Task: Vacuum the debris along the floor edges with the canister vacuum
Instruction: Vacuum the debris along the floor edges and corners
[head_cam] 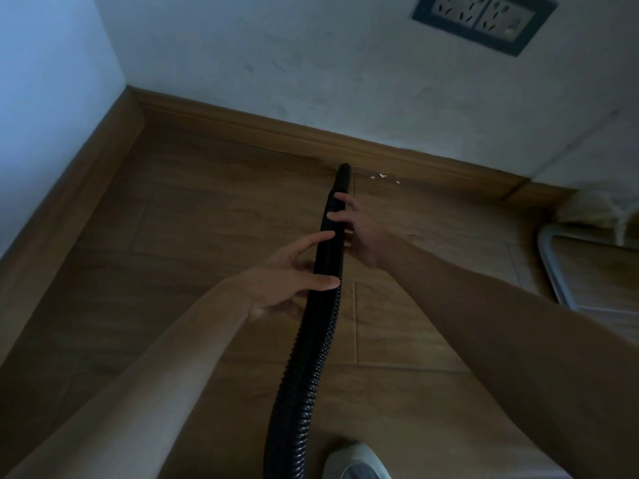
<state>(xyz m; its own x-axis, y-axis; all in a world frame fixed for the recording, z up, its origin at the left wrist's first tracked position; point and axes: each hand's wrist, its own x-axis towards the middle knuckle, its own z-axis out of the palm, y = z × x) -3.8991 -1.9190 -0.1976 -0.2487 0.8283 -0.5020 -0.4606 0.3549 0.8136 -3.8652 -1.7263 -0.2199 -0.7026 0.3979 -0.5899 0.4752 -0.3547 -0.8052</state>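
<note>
Edge pass is underway here. The black hose (313, 340) runs up between both hands, and its tip (344, 170) is down at the baseboard (242, 123). The right hand (363, 236) wraps its fingers around the hose near the end. The left hand (283, 278) pinches it loosely lower down, thumb across the front. White crumbs (382, 177) sit just right of the tip, so I'd guess the next move is nudging it right along the floor edge.
</note>
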